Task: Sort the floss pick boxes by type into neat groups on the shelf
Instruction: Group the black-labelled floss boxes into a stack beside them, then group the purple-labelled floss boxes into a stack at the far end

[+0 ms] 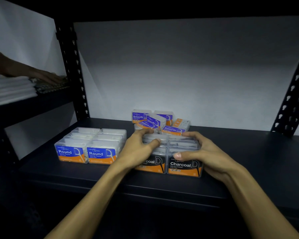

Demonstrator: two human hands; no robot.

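Several black "Charcoal" floss pick boxes (184, 165) stand in two tight rows at the middle of the dark shelf (240, 157). My left hand (138, 147) grips the left side of this group, fingers curled over the back boxes and thumb on top. My right hand (202, 152) clasps the right side, thumb over the front right box. To the left, blue "Round" boxes (86, 153) sit in a neat two-row block. Behind the Charcoal group, purple "Smooth" boxes (152, 121) lie in a loose, tilted pile.
Black perforated uprights (76, 75) frame the bay on the left, with another upright (293, 94) on the right. In the neighbouring bay to the left, another person's hand (41, 76) rests on folded white cloth (10, 90). A white wall backs the shelf.
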